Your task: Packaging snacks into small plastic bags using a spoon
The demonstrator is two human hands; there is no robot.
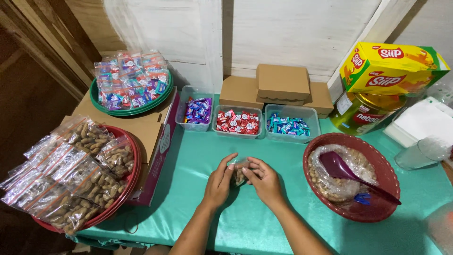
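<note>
My left hand (219, 182) and my right hand (264, 179) meet at the middle of the green tablecloth (188, 160). Between them they pinch a small clear plastic bag of peanuts (239, 171), fingers closed along its top edge. To the right stands a red basket (384, 172) holding a large open bag of loose peanuts (330, 186) with a purple scoop (342, 170) lying in it. At the left a red tray (130, 182) is piled with several filled peanut bags (71, 177).
Three clear tubs of wrapped sweets, purple (197, 109), red (237, 122) and blue (288, 125), line the back. Behind them sit brown cardboard boxes (283, 82). A green tray of sweet packets (132, 80) rests on a box far left. A yellow carton (391, 68), a tin (361, 113) and a clear cup (422, 153) stand at right.
</note>
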